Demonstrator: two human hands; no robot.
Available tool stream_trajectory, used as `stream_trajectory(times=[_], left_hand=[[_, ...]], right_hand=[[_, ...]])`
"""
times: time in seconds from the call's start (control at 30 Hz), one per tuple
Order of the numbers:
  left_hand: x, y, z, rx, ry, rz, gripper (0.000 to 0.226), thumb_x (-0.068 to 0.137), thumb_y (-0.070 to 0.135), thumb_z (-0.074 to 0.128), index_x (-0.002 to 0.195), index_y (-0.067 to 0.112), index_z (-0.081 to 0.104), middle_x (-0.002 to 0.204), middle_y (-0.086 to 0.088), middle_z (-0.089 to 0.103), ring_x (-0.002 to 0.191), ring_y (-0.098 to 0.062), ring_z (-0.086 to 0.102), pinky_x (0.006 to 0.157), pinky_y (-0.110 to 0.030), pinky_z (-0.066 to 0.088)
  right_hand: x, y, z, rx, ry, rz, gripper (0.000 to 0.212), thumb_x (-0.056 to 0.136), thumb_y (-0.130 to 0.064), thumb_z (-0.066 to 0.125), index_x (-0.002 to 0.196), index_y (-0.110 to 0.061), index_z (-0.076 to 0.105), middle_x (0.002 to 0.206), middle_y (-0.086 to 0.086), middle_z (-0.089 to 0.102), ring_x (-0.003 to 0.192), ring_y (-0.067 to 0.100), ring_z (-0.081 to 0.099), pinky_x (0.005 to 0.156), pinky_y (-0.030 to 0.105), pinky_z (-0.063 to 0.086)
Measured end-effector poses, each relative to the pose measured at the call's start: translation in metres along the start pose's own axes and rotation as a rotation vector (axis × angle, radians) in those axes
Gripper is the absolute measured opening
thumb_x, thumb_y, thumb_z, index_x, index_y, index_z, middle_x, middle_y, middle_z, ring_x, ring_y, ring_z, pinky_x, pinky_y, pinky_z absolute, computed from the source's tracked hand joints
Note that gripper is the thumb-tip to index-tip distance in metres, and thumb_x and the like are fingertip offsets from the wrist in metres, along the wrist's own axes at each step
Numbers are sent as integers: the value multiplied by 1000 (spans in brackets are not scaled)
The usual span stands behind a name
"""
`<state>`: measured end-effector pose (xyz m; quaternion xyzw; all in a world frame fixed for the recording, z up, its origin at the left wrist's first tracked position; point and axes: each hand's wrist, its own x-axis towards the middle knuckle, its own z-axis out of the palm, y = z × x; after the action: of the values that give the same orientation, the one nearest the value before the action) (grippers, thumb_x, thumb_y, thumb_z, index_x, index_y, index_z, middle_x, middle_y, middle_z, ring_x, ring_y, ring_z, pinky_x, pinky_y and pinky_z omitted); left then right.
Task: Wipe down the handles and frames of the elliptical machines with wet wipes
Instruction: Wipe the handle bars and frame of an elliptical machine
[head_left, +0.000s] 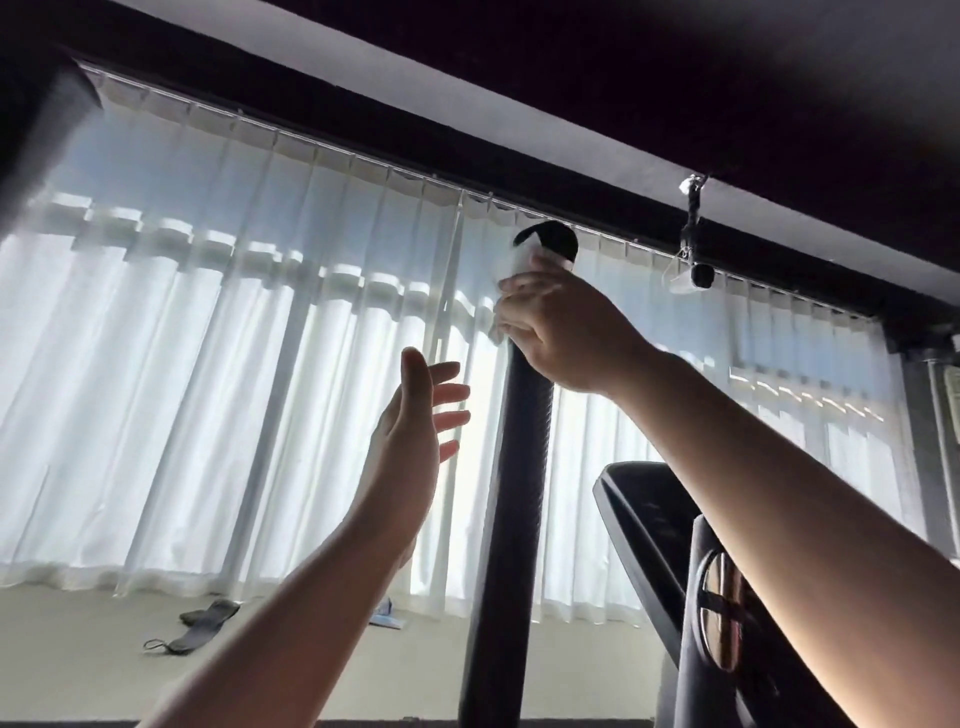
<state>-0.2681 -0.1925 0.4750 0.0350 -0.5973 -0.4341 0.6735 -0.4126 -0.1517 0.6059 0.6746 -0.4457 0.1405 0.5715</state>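
My right hand is clenched round the upper end of the elliptical handle, w/ the wet wipe pinched between palm and grip. The wipe bunches up just below the rounded black end cap.

Key relation: handle's long axis runs near vertical, leaning slightly right toward the top. From my fingers the unwiped length lies straight below, down the bar. A wipe stroke would therefore prob. run downward along that axis.

My left hand is released, fingers spread, palm facing the bar; it sits lower, to the left, near the handle but not touching. Right hand is the one on the job.

Hard to make out:
- Backlight from the curtains leaves the bar in silhouette; surface condition unreadable.
- Handle base cut off at frame bottom.
- Console and frame lower right partly behind my right forearm.
- Right fingertips hidden round the far side.
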Motion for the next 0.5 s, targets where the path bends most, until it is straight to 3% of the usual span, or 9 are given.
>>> stream_trajectory(times=[0.07,0.13,0.23,0.3,0.37,0.5], left_hand=[[-3,-4,-5,2,6,-14,66,90,61,19,125,22,60,116,1,66,104,-13,65,95,-35,50],[-7,-8,-9,13,-4,-37,62,96,57,18,125,22,59,117,2,66,103,-14,65,92,-32,51],[-11,-11,-10,32,-45,-64,60,98,55,18,124,21,60,116,3,66,104,-14,65,86,-28,52],[-9,-9,-10,40,-72,-69,59,98,55,19,123,21,61,117,3,65,104,-13,64,82,-26,52],[-5,-5,-11,31,-89,-66,60,96,56,20,123,21,61,117,2,65,105,-13,65,81,-27,53],[-4,-2,-9,16,-127,-104,62,86,63,25,120,25,61,121,3,64,107,-13,64,90,-37,53]], right_hand=[[-27,-26,8,68,24,-8,14,87,-7,60,77,-4,70,93,15,73,99,29,65,110,28,27],[-57,-55,18,139,44,-75,18,86,-8,53,70,-8,63,79,7,67,87,25,61,102,26,32],[-95,-84,30,213,43,-161,20,89,-11,47,73,-12,60,76,3,60,84,21,54,105,31,38],[-99,-83,26,292,105,-177,20,91,-7,51,76,-11,63,75,3,61,82,21,57,96,39,45],[-85,-70,11,338,253,-149,19,94,-5,54,81,-9,67,79,3,64,86,20,59,92,38,47],[-29,-11,-11,147,660,137,18,94,-6,53,99,-1,69,100,10,70,114,24,59,113,43,35]])
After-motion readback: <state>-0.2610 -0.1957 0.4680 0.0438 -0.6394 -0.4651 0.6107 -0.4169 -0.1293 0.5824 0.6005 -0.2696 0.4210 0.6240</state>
